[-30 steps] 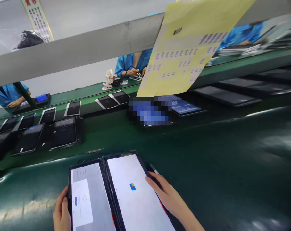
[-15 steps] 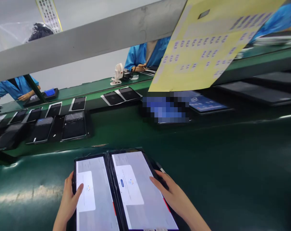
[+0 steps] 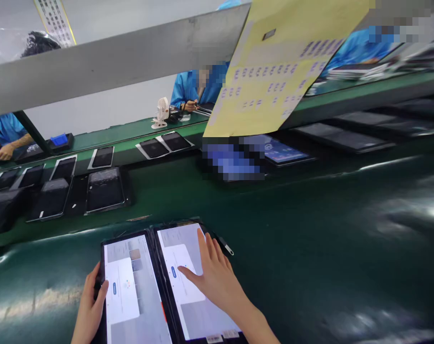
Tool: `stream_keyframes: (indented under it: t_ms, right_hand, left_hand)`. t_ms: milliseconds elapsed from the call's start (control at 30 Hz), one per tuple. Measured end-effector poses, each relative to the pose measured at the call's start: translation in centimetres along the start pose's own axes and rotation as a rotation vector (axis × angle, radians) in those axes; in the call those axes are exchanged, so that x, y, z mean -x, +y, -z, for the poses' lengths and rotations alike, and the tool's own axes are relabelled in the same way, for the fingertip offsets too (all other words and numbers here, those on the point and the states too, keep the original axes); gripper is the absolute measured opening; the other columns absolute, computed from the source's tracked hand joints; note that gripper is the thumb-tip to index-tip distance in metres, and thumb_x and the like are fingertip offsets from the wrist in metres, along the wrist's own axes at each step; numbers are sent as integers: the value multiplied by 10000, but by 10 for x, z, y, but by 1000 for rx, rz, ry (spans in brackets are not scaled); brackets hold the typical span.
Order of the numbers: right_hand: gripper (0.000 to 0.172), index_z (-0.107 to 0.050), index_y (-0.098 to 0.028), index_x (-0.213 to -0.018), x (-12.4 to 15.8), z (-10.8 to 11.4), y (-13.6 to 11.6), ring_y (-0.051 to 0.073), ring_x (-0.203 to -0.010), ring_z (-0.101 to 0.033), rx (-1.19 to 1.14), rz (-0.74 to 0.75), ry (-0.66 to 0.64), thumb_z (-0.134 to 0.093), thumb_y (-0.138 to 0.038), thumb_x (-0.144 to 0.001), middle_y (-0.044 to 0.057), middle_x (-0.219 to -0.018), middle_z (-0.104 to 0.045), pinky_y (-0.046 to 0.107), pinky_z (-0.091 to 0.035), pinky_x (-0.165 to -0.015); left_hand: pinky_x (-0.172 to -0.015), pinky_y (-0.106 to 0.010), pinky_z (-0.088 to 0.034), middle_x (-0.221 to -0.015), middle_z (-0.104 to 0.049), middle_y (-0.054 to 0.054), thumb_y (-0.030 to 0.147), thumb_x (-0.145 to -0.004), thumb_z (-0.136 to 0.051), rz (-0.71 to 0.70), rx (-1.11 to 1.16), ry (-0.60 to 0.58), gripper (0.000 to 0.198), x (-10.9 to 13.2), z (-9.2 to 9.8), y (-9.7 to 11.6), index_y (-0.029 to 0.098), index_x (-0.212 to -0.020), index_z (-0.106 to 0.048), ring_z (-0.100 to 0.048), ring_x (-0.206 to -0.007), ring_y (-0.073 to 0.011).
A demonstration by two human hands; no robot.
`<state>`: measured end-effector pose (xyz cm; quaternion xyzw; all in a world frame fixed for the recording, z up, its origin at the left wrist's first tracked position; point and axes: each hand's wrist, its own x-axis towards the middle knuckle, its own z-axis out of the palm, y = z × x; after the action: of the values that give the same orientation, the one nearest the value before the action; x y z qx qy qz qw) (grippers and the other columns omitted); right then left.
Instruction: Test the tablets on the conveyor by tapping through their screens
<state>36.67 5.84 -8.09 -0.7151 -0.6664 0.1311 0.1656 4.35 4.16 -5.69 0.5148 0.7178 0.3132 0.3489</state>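
Two lit tablets lie side by side on the dark green belt in front of me. My left hand (image 3: 91, 303) rests on the left edge of the left tablet (image 3: 129, 291), fingers curled around its side and thumb at the bezel. My right hand (image 3: 211, 274) lies spread over the right tablet (image 3: 188, 286), fingers apart, thumb touching the white dialog on its screen. Both screens show a pale pop-up window with a small blue button.
A dark green belt (image 3: 328, 248) stretches to the right. Several dark tablets (image 3: 104, 188) lie at the left, a lit tablet (image 3: 281, 152) farther back. A yellow sheet (image 3: 285, 62) hangs from a grey beam (image 3: 113, 57). Across a green bench (image 3: 124, 131) sit people in blue (image 3: 188, 91).
My right hand moved from the right tablet's right edge onto its screen. My left thumb drew back from the left screen to the tablet's edge. The left screen now shows more content.
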Motion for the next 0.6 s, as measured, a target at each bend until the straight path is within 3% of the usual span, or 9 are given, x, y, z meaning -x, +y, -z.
stream_keyframes:
  t_ms: [200, 600]
  right_hand:
    - [1059, 282, -148, -1428, -7, 17, -17, 354, -1363, -89, -11, -116, -131, -561, -525, -909, 264, -1491, -16, 483, -358, -1013]
    - [1122, 307, -212, -1415, -5, 13, -25, 395, -1354, -49, 30, -170, -150, -639, -500, -885, 253, -1490, 75, 531, -323, -1027]
  left_hand:
    - [-860, -421, -491, -1297, -487, -136, 611, -801, -470, -26, 31, 2, 689, 0, -2, -4, 178, -1335, -421, -511, -1127, -297]
    - [-877, -448, -490, -1317, -472, -136, 587, -826, -454, -36, 23, -36, 657, 2, -2, -2, 202, -1355, -397, -521, -1136, -303]
